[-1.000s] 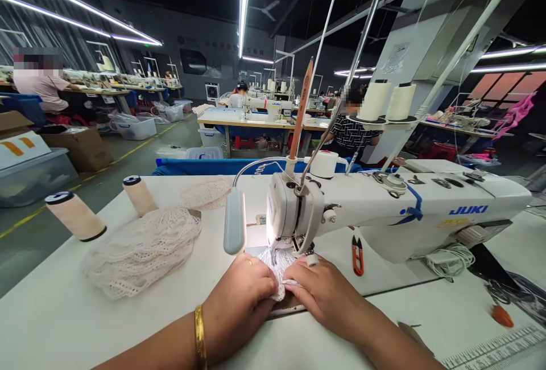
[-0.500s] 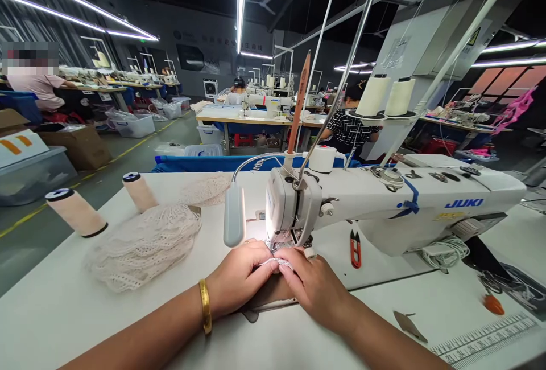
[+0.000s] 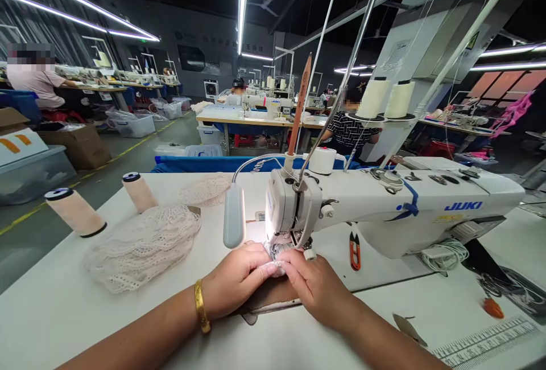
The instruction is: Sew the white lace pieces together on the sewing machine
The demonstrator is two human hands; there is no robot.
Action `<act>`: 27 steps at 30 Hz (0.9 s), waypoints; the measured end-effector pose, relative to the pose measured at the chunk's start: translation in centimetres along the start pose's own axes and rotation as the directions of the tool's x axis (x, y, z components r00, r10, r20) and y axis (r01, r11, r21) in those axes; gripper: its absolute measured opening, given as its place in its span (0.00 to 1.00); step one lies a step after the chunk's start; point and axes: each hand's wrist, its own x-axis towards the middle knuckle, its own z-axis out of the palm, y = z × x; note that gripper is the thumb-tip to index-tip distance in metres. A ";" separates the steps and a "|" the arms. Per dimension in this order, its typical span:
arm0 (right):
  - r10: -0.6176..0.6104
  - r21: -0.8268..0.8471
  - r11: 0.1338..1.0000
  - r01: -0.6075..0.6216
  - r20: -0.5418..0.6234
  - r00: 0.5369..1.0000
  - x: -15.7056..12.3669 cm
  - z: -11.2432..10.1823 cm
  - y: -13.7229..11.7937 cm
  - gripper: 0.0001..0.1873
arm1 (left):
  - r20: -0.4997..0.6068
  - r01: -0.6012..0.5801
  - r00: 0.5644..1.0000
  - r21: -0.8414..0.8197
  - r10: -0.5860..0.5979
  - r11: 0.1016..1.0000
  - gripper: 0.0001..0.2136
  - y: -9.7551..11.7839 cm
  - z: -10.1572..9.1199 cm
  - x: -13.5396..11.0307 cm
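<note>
A white sewing machine (image 3: 294, 205) stands on the table, its lamp (image 3: 234, 216) hanging left of the needle area. Just in front of the presser foot, a small piece of pale lace (image 3: 278, 266) is pinched between my two hands. My left hand (image 3: 239, 273), a gold bangle on its wrist, grips the lace from the left with thumb and fingers. From the other side my right hand (image 3: 313, 282) is closed on the same lace. My fingers and the machine head hide the needle and part of the lace.
A heap of pale lace (image 3: 143, 245) lies on the left, beside two thread cones (image 3: 75, 212). Right of the needle area are red thread snips (image 3: 355, 251), a coiled cable (image 3: 446, 253) and a clear ruler (image 3: 486, 341). Co-workers sit at other machines beyond.
My left hand has shifted slightly left, and the fingertips of both hands have changed their hold on the lace. The lace edge between them lies differently. The heap and tools stay put.
</note>
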 end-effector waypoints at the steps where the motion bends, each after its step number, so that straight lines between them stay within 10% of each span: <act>1: -0.055 -0.039 0.998 0.057 0.061 0.997 -0.2 -0.3 0.0 0.12 | 0.007 -0.064 0.998 0.039 0.064 0.997 0.21 0.1 0.0 -0.3; 6: -0.159 -0.099 0.976 0.195 0.288 0.944 -1.2 -1.7 -0.6 0.13 | -0.007 -0.251 0.965 0.247 0.261 0.936 0.08 1.0 0.2 -2.1; 27: -0.059 -0.191 0.976 0.106 0.238 0.970 -1.2 -0.6 0.3 0.14 | -0.119 -0.313 0.916 0.389 0.384 0.866 0.13 0.7 1.0 -1.6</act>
